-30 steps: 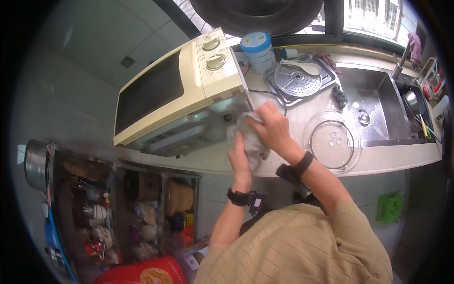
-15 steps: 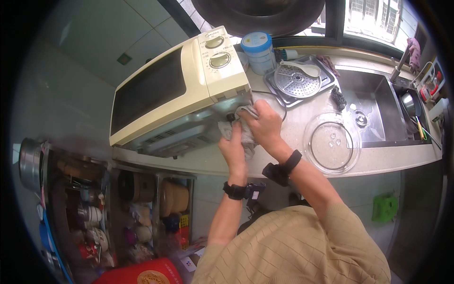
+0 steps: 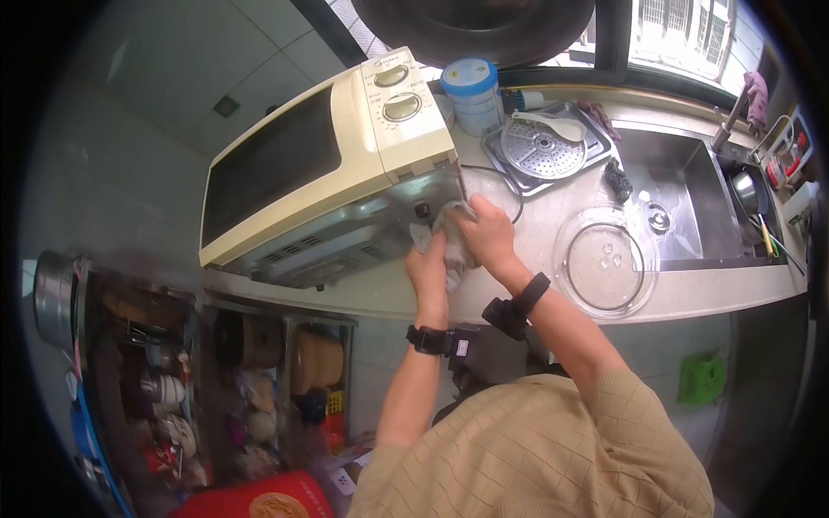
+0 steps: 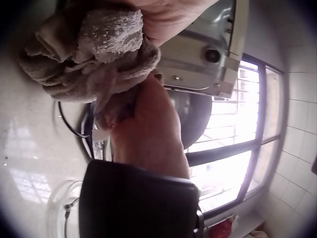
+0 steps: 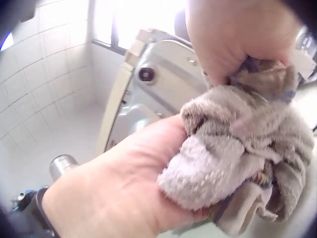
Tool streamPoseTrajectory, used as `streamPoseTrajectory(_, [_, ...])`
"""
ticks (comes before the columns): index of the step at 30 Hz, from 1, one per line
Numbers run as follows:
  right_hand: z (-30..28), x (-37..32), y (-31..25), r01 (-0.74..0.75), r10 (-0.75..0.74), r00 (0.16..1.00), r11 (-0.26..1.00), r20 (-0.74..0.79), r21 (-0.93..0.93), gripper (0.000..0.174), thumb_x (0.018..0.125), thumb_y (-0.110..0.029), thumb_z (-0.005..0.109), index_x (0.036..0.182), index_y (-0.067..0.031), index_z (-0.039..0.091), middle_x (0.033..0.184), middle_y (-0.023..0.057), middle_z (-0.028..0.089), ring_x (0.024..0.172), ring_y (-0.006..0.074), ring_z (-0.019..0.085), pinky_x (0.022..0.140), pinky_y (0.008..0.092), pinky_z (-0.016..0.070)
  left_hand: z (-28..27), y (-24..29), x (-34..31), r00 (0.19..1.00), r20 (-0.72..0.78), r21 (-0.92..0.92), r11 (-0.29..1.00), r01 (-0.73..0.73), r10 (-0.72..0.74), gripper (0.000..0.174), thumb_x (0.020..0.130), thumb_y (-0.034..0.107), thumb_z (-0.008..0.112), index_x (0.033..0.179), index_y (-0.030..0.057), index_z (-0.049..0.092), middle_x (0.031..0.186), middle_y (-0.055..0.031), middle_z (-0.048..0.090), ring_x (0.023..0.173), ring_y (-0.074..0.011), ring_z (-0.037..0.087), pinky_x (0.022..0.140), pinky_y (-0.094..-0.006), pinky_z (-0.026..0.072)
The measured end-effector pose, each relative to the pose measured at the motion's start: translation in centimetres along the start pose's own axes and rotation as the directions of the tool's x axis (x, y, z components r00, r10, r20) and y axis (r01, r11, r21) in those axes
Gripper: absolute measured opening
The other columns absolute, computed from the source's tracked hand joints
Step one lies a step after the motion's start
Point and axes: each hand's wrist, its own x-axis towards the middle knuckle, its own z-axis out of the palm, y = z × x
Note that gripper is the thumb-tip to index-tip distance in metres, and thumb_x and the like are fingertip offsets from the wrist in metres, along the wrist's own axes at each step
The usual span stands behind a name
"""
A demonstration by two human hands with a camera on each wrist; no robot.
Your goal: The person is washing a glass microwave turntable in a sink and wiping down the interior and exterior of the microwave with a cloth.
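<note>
Both hands hold a bunched grey towel (image 3: 455,250) beside the lower right corner of a cream microwave oven (image 3: 389,164). The microwave is tilted, so its metal underside (image 5: 168,84) faces the person. My left hand (image 3: 427,274) grips the towel from the left, thumb along its top; in the right wrist view the towel's folds hide its fingertips. My right hand (image 3: 489,235) pinches the towel's upper right part, its fingers curled into the cloth. A black round foot (image 3: 422,210) on the underside shows just above the towel.
On the counter (image 3: 535,289) to the right lies a round glass plate (image 3: 607,268). Behind are a tray (image 3: 596,155) with a perforated steel disc (image 3: 544,147), and a blue-lidded can (image 3: 472,95). A steel sink (image 3: 682,190) is at the right; a shelf rack (image 3: 203,363) stands lower left.
Both hands moved left with the towel onto the microwave's underside by the foot, then slightly back right, uncovering the foot. The towel stays held in both hands.
</note>
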Motion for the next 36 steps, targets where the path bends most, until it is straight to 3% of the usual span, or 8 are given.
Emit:
streamPoseTrajectory(8, [-2.9, -1.2, -2.2, -0.025, 0.032, 0.999, 0.926, -0.012, 0.377, 0.036, 0.071, -0.036, 0.068, 0.067, -0.0043, 0.053, 0.061, 0.013, 0.056, 0.054, 0.0306, 0.052, 0.05, 0.0367, 0.0402, 0.1, 3.8, -4.5, 0.998, -0.07, -0.063, 0.998, -0.002, -0.003, 0.028, 0.081, 0.019, 0.063, 0.097, -0.0045, 0.059, 0.093, -0.0055, 0.059, 0.081, -0.0119, 0.052, 0.074, -0.0274, 0.0428])
streamPoseTrajectory(13, [-3.5, 2.6, -5.7, 0.116, -0.061, 0.983, 0.939, -0.175, 0.323, 0.034, 0.073, -0.036, 0.067, 0.067, -0.0041, 0.056, 0.06, 0.0129, 0.056, 0.054, 0.0288, 0.054, 0.05, 0.0364, 0.0397, 1.5, 9.0, -2.8, 0.785, -0.229, 0.218, 0.817, -0.534, 0.575, 0.026, 0.078, 0.018, 0.067, 0.089, -0.0035, 0.058, 0.085, -0.0071, 0.055, 0.077, -0.0201, 0.054, 0.071, -0.0319, 0.0428])
streamPoseTrajectory(17, [-1.8, 2.3, -3.5, 0.047, 0.034, 0.989, 0.848, -0.143, 0.528, 0.03, 0.075, -0.038, 0.064, 0.078, -0.0082, 0.066, 0.063, 0.0123, 0.059, 0.057, 0.0267, 0.058, 0.052, 0.0343, 0.0407, 1.2, 7.1, -1.2, 0.775, -0.161, 0.389, 0.761, -0.519, 0.611, 0.031, 0.073, 0.019, 0.07, 0.086, -0.0045, 0.056, 0.084, -0.0135, 0.053, 0.077, -0.0295, 0.053, 0.071, -0.0368, 0.0418])
streamPoseTrajectory(22, [-1.6, 2.0, -0.1, -0.032, 0.063, 0.997, 0.839, -0.039, 0.543, 0.038, 0.077, -0.042, 0.06, 0.078, -0.0041, 0.064, 0.064, 0.0155, 0.059, 0.061, 0.0285, 0.058, 0.055, 0.035, 0.0415, 0.9, 5.2, -0.9, 0.785, -0.123, 0.405, 0.753, -0.519, 0.608, 0.031, 0.074, 0.02, 0.071, 0.088, -0.003, 0.056, 0.082, -0.0069, 0.058, 0.073, -0.0168, 0.051, 0.07, -0.0298, 0.0427])
streamPoseTrajectory(24, [-0.5, 1.4, 2.5, -0.24, 0.208, 0.969, 0.91, 0.13, 0.336, 0.044, 0.076, -0.046, 0.057, 0.076, -0.0014, 0.063, 0.067, 0.0185, 0.059, 0.063, 0.0315, 0.057, 0.057, 0.0387, 0.0414, 0.5, 2.8, -0.2, 0.954, -0.064, 0.378, 0.892, -0.249, 0.293, 0.037, 0.071, 0.025, 0.071, 0.091, -0.0025, 0.057, 0.088, -0.0174, 0.059, 0.081, -0.0335, 0.057, 0.073, -0.0386, 0.0438])
streamPoseTrajectory(29, [-1.2, -0.7, 1.7, -0.168, 0.158, 0.986, 0.927, 0.058, 0.336, 0.046, 0.075, -0.043, 0.062, 0.064, 0.0002, 0.049, 0.058, 0.017, 0.05, 0.054, 0.0312, 0.046, 0.054, 0.0402, 0.0376, 0.2, 0.1, -2.5, 0.963, -0.085, 0.298, 0.928, -0.222, 0.257, 0.035, 0.071, 0.022, 0.071, 0.094, -0.0019, 0.059, 0.091, -0.0152, 0.058, 0.083, -0.0306, 0.056, 0.076, -0.0371, 0.0432])
streamPoseTrajectory(31, [-1.5, 0.9, 0.7, 0.075, -0.001, 0.986, 0.898, -0.168, 0.433, 0.044, 0.075, -0.038, 0.065, 0.065, -0.0003, 0.046, 0.057, 0.0169, 0.047, 0.052, 0.0291, 0.039, 0.052, 0.0382, 0.0357, 1.4, 3.4, -3.3, 0.872, -0.177, 0.307, 0.867, -0.392, 0.457, 0.028, 0.074, 0.016, 0.07, 0.09, -0.0034, 0.056, 0.09, -0.0119, 0.055, 0.081, -0.0223, 0.054, 0.074, -0.033, 0.0422])
streamPoseTrajectory(36, [0.3, 4.5, -0.2, 0.126, 0.005, 0.985, 0.652, -0.171, 0.747, 0.036, 0.089, -0.031, 0.053, 0.08, 0.003, 0.057, 0.062, 0.0012, 0.052, 0.062, 0.0094, 0.043, 0.055, 0.0304, 0.0387, 3.6, 3.8, -0.7, 0.66, -0.253, 0.487, 0.683, -0.545, 0.707, 0.038, 0.068, 0.02, 0.075, 0.088, -0.0022, 0.051, 0.091, -0.0136, 0.048, 0.085, -0.0294, 0.048, 0.076, -0.0389, 0.0387])
